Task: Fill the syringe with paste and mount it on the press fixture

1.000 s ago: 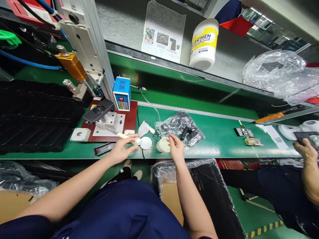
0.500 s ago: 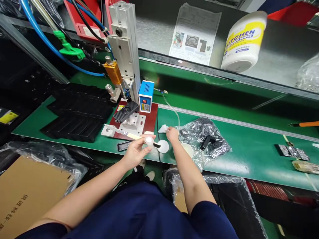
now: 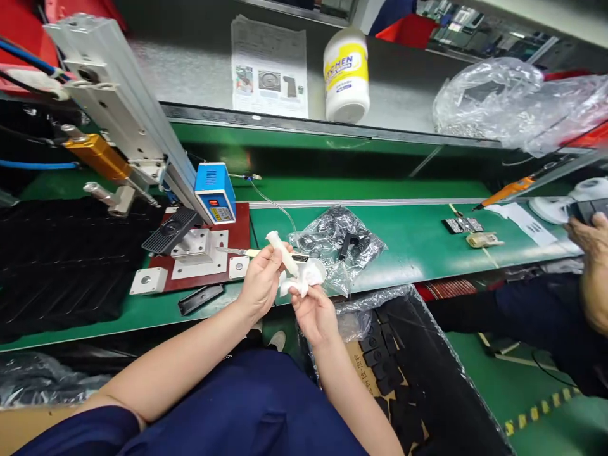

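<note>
Left hand (image 3: 260,278): pinching white tube (image 3: 281,249) and yellow-handled knife (image 3: 251,253) | Right hand (image 3: 315,315): pinching white wipe (image 3: 310,276) at tube's lower end | Position: over green bench (image 3: 403,246), near edge | Handling, judged: tube light, smooth, possibly slippery, grip mid-barrel; wipe soft, limp, take by edge; knife stiff, handle only.

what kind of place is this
Probably a factory assembly bench: a long green worktop, an upright silver metal press-like fixture on a dark red base, and a printed white sheet with part photos.
</note>
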Demonstrator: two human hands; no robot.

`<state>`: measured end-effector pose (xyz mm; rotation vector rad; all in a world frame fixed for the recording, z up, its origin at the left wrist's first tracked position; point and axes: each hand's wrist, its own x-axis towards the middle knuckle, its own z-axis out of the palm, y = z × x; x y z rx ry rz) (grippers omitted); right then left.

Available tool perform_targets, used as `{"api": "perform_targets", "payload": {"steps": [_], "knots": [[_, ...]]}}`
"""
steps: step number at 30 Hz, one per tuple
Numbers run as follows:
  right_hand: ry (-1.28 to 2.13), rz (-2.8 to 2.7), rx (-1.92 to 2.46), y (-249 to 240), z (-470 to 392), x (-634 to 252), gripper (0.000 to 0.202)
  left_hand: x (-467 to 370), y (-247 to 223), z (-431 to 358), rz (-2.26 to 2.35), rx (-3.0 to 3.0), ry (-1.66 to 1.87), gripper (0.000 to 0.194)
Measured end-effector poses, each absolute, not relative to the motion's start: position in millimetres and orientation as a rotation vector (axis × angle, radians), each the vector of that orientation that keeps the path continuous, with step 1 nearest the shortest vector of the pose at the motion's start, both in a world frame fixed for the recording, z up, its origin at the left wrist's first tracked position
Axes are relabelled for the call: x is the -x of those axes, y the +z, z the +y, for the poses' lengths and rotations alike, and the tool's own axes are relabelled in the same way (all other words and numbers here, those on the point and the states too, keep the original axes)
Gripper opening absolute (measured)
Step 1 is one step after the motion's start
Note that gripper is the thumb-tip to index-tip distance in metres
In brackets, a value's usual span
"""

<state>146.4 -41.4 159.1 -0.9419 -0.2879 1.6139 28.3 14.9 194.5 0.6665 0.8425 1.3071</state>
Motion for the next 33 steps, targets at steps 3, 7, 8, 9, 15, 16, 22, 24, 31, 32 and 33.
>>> {"api": "perform_targets", "payload": {"steps": [3,7,8,9,15,16,22,24,31,32,33], "knots": [[1.628,-0.19,0.868,171,-45,-141,0.021,-37,193,11,0.855,-0.625,1.253,0.031],[1.628,-0.035,0.85,178,-45,-135,0.02,-39,191,6,0.863,-0.645,1.254,0.029],[1.627,-0.001,0.841,178,-45,-133,0.014,-38,191,5,0.866,-0.671,1.266,0.028],[1.622,0.023,0.83,178,-44,-131,0.008,-37,192,3,0.868,-0.697,1.274,0.027],[1.629,-0.035,0.737,177,-39,-118,0.021,-24,205,0,0.801,-0.63,1.254,0.032],[1.636,-0.06,0.73,177,-39,-117,0.022,-21,207,0,0.787,-0.598,1.247,0.034],[1.535,-0.157,0.901,168,-41,-131,0.028,-2,204,4,0.754,-0.757,1.293,0.034],[1.428,-0.178,0.969,164,-40,-145,0.033,8,199,6,0.767,-0.963,1.275,0.033],[1.204,-0.509,1.066,186,-32,-172,0.021,30,188,4,0.781,-1.754,1.103,0.026],[1.221,-0.589,1.052,192,-30,-170,0.02,30,187,4,0.776,-1.839,1.067,0.024],[1.243,-0.671,1.032,198,-28,-168,0.019,29,188,3,0.771,-1.915,1.037,0.023]]}}
